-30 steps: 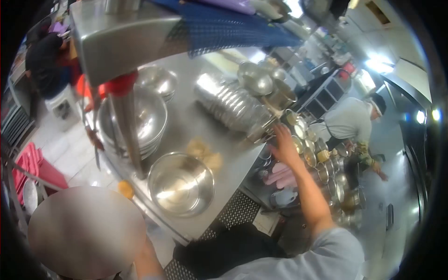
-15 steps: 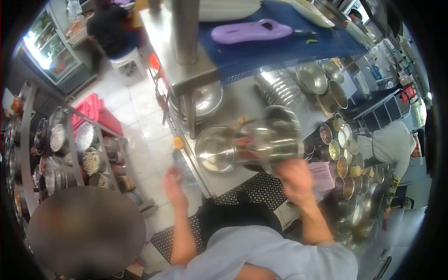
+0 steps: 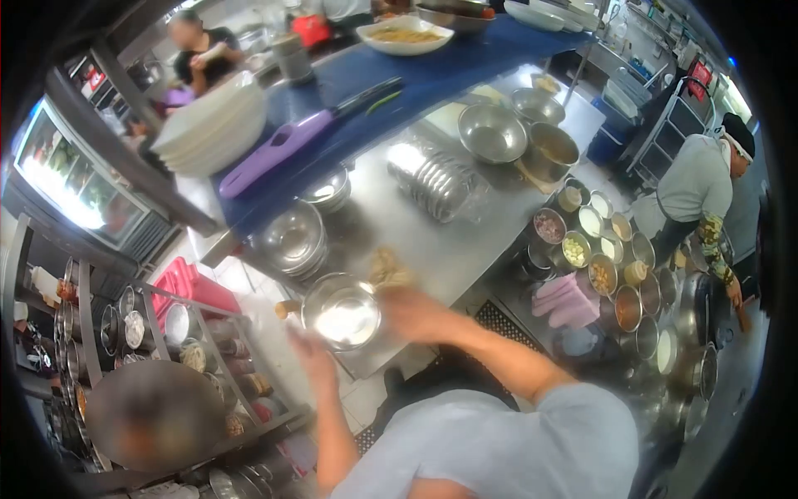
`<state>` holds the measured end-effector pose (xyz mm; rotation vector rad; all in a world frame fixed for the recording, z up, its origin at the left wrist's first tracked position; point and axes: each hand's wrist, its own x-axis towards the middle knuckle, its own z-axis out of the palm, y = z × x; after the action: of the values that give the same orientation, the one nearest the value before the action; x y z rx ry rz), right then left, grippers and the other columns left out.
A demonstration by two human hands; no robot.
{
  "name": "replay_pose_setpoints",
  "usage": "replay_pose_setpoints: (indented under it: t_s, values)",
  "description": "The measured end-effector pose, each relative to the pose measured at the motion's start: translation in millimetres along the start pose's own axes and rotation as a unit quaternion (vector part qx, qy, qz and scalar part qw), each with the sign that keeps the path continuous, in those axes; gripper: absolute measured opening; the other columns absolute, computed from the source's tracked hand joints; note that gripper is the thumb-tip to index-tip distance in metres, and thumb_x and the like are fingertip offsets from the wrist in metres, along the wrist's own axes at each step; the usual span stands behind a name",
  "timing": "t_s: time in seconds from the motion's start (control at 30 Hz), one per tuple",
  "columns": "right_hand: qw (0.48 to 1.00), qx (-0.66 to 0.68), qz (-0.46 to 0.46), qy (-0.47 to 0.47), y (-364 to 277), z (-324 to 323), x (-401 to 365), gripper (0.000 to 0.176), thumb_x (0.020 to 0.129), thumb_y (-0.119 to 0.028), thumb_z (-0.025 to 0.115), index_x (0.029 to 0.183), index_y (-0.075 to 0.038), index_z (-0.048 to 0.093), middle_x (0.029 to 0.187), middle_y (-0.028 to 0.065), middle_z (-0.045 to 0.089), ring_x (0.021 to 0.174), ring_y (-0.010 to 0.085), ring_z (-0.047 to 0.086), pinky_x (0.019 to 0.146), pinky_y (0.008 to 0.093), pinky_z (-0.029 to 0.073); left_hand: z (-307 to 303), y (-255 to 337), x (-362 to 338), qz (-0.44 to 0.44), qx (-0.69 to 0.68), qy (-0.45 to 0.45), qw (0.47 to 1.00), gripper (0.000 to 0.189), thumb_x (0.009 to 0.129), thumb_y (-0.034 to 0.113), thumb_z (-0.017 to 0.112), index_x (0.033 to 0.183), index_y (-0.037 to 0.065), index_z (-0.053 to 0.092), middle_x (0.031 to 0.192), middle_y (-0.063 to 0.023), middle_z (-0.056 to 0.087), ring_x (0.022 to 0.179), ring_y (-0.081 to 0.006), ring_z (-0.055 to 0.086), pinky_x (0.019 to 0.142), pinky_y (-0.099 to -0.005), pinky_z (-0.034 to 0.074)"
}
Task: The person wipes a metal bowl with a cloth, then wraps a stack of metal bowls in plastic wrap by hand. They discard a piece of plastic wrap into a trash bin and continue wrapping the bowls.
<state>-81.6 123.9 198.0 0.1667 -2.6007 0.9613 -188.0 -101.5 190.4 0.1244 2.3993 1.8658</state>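
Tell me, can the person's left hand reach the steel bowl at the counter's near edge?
Probably yes: the left hand is just beside the steel bowl, with nothing between them; the right hand is at its other side.

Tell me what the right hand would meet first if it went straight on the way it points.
Most likely the steel bowl, just beside the right hand on the counter. The hand is blurred, so whether it touches the rim is unclear.
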Motion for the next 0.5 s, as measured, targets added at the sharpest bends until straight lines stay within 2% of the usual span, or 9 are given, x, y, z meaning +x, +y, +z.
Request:
replay_pose_setpoints:
  t_s: [0.03,0.07,0.1,0.13,0.17,0.2,0.3,0.4,0.5]
  values:
    - [0.985,0.110,0.111,0.071,-7.4,-58.1,-13.8,0.037,0.087,-0.015,0.051,0.122,-0.003,0.056,0.126,0.0196,0.055,0.120,0.0319,0.051,0.102,0.0378,0.039,-4.6,14.0,-15.4,0.021,-0.030,0.043,0.998,0.054,0.100,0.023,0.045,0.144,-0.001,0.027,0.143,-0.0136,0.037,0.128,-0.0225,0.041,0.105,-0.0361,0.034]
    - [0.959,0.031,0.237,0.154,16.0,-83.9,-31.2,0.034,0.091,-0.017,0.050,0.123,-0.004,0.056,0.120,0.0160,0.059,0.112,0.0306,0.057,0.098,0.0392,0.043,-4.4,38.1,-27.3,0.050,-0.068,0.089,0.992,0.051,0.100,0.022,0.045,0.142,-0.002,0.029,0.141,-0.0138,0.040,0.126,-0.0221,0.043,0.104,-0.0351,0.035]
    - [0.884,0.186,0.333,0.270,50.6,-108.3,-50.5,0.030,0.092,-0.015,0.050,0.117,-0.001,0.058,0.108,0.0140,0.064,0.104,0.0272,0.062,0.092,0.0384,0.048,-3.6,58.8,-37.7,0.078,-0.100,0.133,0.983,0.049,0.100,0.021,0.044,0.141,-0.002,0.032,0.139,-0.0140,0.043,0.125,-0.0216,0.045,0.103,-0.0341,0.036]
    - [0.768,0.330,0.367,0.408,111.1,-110.6,-72.1,0.024,0.092,-0.013,0.051,0.109,0.001,0.061,0.095,0.0125,0.067,0.093,0.0228,0.065,0.081,0.0347,0.052,2.8,74.7,-47.0,0.094,-0.095,0.069,0.989,0.047,0.099,0.021,0.044,0.139,-0.002,0.036,0.137,-0.0143,0.045,0.124,-0.0214,0.045,0.103,-0.0331,0.036]
    - [0.736,0.367,0.380,0.422,154.6,-116.9,-83.4,0.024,0.092,-0.012,0.051,0.108,0.002,0.061,0.096,0.0127,0.067,0.092,0.0214,0.065,0.079,0.0336,0.052,15.9,88.2,-59.1,0.108,-0.090,0.001,0.990,0.044,0.099,0.020,0.044,0.138,-0.002,0.039,0.135,-0.0145,0.047,0.124,-0.0212,0.046,0.102,-0.0320,0.036]
    - [0.705,0.401,0.391,0.435,187.8,-127.2,-82.7,0.023,0.092,-0.012,0.051,0.107,0.002,0.060,0.097,0.0129,0.067,0.091,0.0200,0.065,0.077,0.0325,0.053,35.8,97.7,-69.9,0.122,-0.087,-0.066,0.987,0.043,0.099,0.019,0.044,0.136,-0.002,0.042,0.134,-0.0147,0.049,0.123,-0.0209,0.047,0.102,-0.0310,0.037]
    - [0.770,0.435,0.372,0.282,260.8,-121.5,-39.1,0.027,0.094,-0.015,0.054,0.116,0.000,0.057,0.106,0.0119,0.064,0.096,0.0230,0.063,0.085,0.0358,0.052,135.9,118.1,-48.0,0.147,0.034,-0.203,0.967,0.038,0.098,0.019,0.045,0.131,0.000,0.049,0.131,-0.0171,0.053,0.125,-0.0253,0.047,0.103,-0.0353,0.036]
    - [0.574,0.681,0.314,0.328,302.7,-95.6,15.0,0.029,0.094,-0.023,0.055,0.116,-0.005,0.059,0.109,0.0085,0.063,0.099,0.0221,0.062,0.082,0.0381,0.051,236.6,126.9,8.0,0.236,0.100,-0.216,0.942,0.039,0.097,0.020,0.046,0.132,0.003,0.050,0.135,-0.0198,0.049,0.129,-0.0329,0.042,0.107,-0.0407,0.032]
    - [0.447,0.806,0.192,0.337,293.1,-98.9,47.6,0.028,0.094,-0.029,0.055,0.115,-0.011,0.060,0.110,0.0052,0.063,0.095,0.0197,0.061,0.077,0.0369,0.049,316.5,139.6,71.4,0.374,0.181,-0.168,0.894,0.038,0.097,0.021,0.046,0.133,0.011,0.051,0.141,-0.0213,0.041,0.132,-0.0396,0.036,0.108,-0.0432,0.031]
